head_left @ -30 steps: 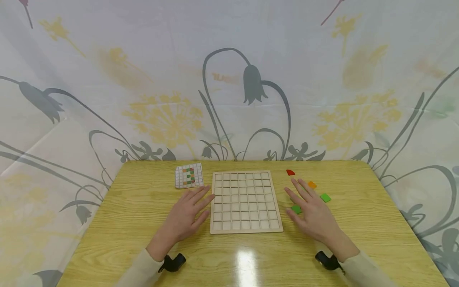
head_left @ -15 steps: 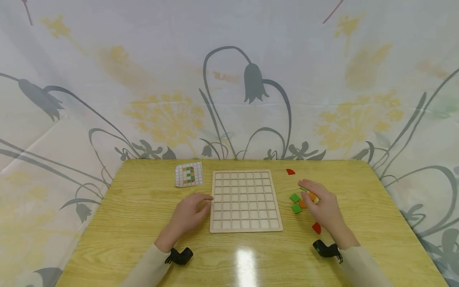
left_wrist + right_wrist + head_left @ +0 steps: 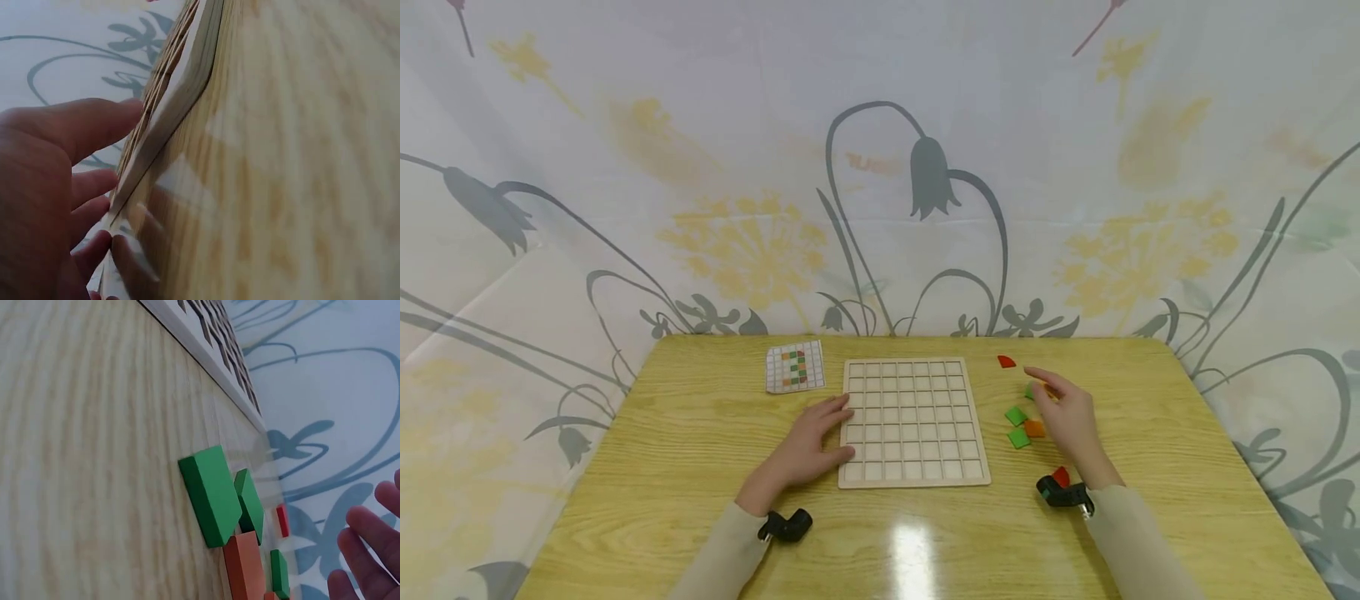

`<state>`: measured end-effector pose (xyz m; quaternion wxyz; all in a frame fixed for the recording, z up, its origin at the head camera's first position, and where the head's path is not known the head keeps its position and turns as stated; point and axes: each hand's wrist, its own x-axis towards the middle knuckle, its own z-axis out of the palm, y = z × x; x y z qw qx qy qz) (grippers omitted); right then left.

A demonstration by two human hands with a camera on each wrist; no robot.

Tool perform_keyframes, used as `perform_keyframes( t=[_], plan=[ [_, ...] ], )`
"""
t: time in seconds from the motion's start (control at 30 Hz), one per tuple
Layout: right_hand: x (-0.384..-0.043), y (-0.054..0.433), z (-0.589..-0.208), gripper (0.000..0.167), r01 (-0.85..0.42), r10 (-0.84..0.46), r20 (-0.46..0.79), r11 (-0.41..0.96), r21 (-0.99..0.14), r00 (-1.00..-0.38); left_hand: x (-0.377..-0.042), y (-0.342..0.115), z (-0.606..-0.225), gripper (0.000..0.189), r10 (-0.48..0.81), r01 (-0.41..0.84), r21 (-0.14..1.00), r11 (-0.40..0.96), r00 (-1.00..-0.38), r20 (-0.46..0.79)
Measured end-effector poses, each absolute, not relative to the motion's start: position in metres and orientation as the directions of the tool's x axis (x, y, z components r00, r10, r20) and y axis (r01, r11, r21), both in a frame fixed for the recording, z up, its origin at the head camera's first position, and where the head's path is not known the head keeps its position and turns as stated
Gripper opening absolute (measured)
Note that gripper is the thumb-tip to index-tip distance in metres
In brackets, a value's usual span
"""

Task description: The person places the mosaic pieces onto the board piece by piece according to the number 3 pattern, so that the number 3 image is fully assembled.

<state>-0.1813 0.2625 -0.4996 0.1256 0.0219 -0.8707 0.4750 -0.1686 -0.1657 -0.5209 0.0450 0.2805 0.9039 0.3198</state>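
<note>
My left grip (image 3: 803,446) is relaxed at the board (image 3: 910,433)'s left edge. Right grip (image 3: 1066,414): fingers loose near tiles (image 3: 1018,438), well inside worktop (image 3: 1172,433)'s right edge.

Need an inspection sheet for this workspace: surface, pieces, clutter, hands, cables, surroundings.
Surface: wood-grain table, bright glare in front of the board.
Job's things: grid board mid-table; pattern card beyond it to the left; green tiles, orange tiles and red quarter-round pieces loose to its right, some partly hidden.
Clutter: nothing seen.
Left hand: fingers at the board's left rim.
Right hand: beside the loose tiles, nothing seen held.
Wrists: black device on each.
Cables: nothing seen.
Surroundings: floral-print backdrop behind the table.
</note>
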Motion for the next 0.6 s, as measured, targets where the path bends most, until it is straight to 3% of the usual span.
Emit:
perform_keyframes(
  t=[0.33, 0.6],
  plan=[
    [-0.207, 0.265, -0.504, 0.037, -0.105, 0.088, 0.179, 0.531, -0.841, -0.98, -0.174, -0.17, -0.52, 0.086, 0.582, 0.476, 0.614, 0.63, -0.813, 0.033],
    [-0.225, 0.263, -0.5, 0.041, -0.075, 0.015, 0.1, 0.555, -0.829, -0.995, -0.177, -0.173, -0.514, 0.099, 0.615, 0.463, 0.651, 0.602, -0.788, -0.009]
  ],
)
